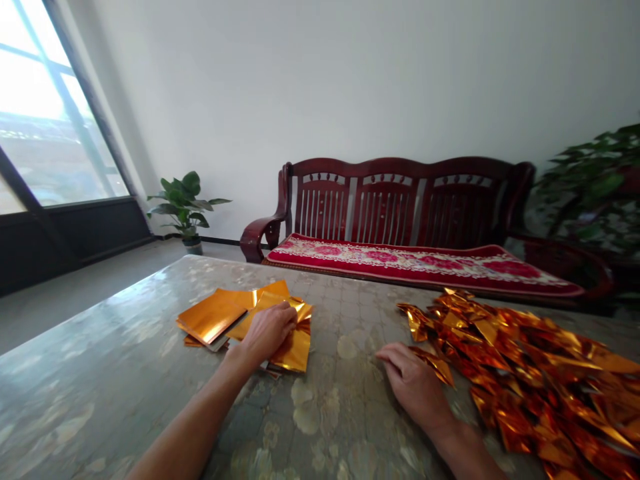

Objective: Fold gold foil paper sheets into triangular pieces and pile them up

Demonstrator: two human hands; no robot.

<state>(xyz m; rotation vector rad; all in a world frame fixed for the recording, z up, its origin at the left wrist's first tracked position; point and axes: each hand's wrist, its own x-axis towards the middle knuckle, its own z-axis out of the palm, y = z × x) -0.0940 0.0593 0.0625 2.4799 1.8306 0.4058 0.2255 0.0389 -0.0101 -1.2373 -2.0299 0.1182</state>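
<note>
My left hand (271, 328) rests on a loose stack of gold foil paper sheets (297, 350), its fingers curled down onto the top sheet, which bends under them. More flat foil sheets (213, 315) lie fanned out to its left. My right hand (413, 383) is low over the table, fingers drawn together and pointing left; what lies under them is hidden. Just behind its knuckles is a folded gold foil piece (436, 365), partly covered by the hand. A large heap of folded foil pieces (540, 373) spreads to the right of that hand.
The table (125, 373) has a glossy floral cover. Beyond its far edge stands a dark red wooden bench (383, 207) with a patterned red cushion (425, 262). Potted plants (183, 203) stand left and right, and a window (55, 113) is at far left.
</note>
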